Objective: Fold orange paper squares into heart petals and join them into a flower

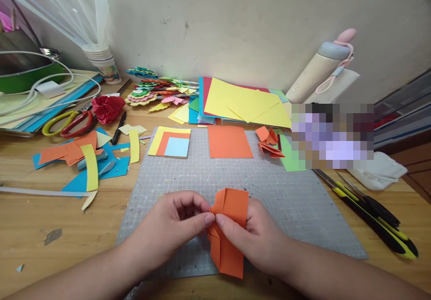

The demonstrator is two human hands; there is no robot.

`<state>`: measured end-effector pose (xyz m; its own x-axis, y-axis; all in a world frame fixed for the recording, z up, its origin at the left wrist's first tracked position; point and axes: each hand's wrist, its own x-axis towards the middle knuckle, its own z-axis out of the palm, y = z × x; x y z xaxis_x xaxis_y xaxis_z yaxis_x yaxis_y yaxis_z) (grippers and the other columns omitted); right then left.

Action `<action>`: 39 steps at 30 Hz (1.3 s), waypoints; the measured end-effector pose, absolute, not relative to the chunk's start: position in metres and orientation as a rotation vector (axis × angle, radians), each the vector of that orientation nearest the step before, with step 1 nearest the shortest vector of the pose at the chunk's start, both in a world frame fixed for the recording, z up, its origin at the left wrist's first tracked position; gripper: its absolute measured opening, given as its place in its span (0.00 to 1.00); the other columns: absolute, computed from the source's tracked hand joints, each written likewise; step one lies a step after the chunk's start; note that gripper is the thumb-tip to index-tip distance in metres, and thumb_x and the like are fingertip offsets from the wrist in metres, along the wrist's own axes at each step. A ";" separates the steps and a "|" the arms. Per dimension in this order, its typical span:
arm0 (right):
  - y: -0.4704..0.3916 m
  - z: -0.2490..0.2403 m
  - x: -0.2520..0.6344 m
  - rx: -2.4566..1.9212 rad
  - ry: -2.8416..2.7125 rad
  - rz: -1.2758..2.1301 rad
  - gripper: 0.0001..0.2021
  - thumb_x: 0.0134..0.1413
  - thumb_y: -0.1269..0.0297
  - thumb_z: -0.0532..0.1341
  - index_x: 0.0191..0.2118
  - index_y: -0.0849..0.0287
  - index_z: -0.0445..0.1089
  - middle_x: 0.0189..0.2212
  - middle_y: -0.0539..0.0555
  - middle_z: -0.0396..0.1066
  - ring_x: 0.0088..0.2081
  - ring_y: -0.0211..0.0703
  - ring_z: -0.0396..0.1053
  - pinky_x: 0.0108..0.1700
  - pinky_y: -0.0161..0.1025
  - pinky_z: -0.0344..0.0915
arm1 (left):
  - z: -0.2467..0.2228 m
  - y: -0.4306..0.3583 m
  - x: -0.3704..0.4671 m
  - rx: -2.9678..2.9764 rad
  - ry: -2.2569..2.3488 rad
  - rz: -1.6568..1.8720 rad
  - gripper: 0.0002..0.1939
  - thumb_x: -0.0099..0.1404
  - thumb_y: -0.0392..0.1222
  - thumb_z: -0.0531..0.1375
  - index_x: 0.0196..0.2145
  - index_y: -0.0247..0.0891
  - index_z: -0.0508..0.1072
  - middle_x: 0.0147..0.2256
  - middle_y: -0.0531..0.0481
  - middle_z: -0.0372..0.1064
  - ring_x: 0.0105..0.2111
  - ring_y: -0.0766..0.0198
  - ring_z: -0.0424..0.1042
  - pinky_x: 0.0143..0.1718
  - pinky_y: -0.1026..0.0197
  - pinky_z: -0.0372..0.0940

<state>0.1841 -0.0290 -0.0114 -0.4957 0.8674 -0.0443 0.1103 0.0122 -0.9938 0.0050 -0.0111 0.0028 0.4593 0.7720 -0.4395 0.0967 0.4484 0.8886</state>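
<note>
Both hands hold one folded sheet of orange paper (232, 241) above the front of a grey cutting mat (175, 174). My left hand (182, 214) pinches the paper's left edge between thumb and fingers. From the right, my right hand (256, 232) grips it, thumb on the near face and fingers behind. A crease runs lengthwise along the paper, and its left edge is gathered at the fingertips. Farther back on the mat lie a flat orange square (230, 142), a stack of yellow, orange and light-blue squares (177, 146), and small folded orange pieces (271, 143).
Coloured sheets (245, 100) and paper flowers (148, 91) lie by the wall. At left are scissors (76, 122), a red crumpled paper ball (107, 108), scraps (107, 169) and paper cups (107, 66). A utility knife (373, 219) and a bottle (316, 73) are at right.
</note>
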 end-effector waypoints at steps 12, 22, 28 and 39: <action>-0.032 -0.011 0.184 -1.005 -1.675 1.567 0.10 0.61 0.66 0.51 0.28 0.59 0.61 0.24 0.47 0.60 0.25 0.34 0.57 0.28 0.32 0.58 | 0.004 -0.011 0.004 1.045 1.029 0.511 0.09 0.54 0.44 0.65 0.25 0.36 0.72 0.23 0.55 0.69 0.25 0.67 0.66 0.31 0.63 0.63; -0.031 -0.010 0.185 -0.980 -1.691 1.563 0.11 0.61 0.66 0.51 0.28 0.59 0.62 0.24 0.48 0.62 0.25 0.34 0.60 0.28 0.31 0.60 | 0.004 -0.011 0.004 0.991 1.017 0.501 0.09 0.53 0.43 0.65 0.24 0.36 0.72 0.21 0.56 0.67 0.24 0.69 0.65 0.30 0.64 0.62; -0.031 -0.010 0.185 -0.986 -1.682 1.559 0.11 0.61 0.66 0.52 0.28 0.60 0.65 0.24 0.49 0.63 0.25 0.34 0.61 0.28 0.32 0.61 | 0.006 -0.010 0.003 1.019 1.019 0.494 0.08 0.54 0.44 0.65 0.25 0.36 0.72 0.21 0.56 0.67 0.24 0.68 0.65 0.30 0.64 0.62; -0.031 -0.009 0.184 -0.905 -1.287 1.900 0.13 0.59 0.59 0.57 0.33 0.64 0.72 0.26 0.52 0.69 0.26 0.33 0.67 0.29 0.31 0.64 | 0.000 -0.010 -0.001 1.030 0.969 0.464 0.09 0.59 0.45 0.63 0.27 0.37 0.72 0.22 0.57 0.68 0.24 0.69 0.66 0.31 0.65 0.61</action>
<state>0.1844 -0.0315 -0.0089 -0.5416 0.8218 -0.1772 -0.1404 -0.2963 -0.9447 -0.0012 -0.0097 -0.0001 0.5219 0.7239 -0.4512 0.1028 0.4717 0.8757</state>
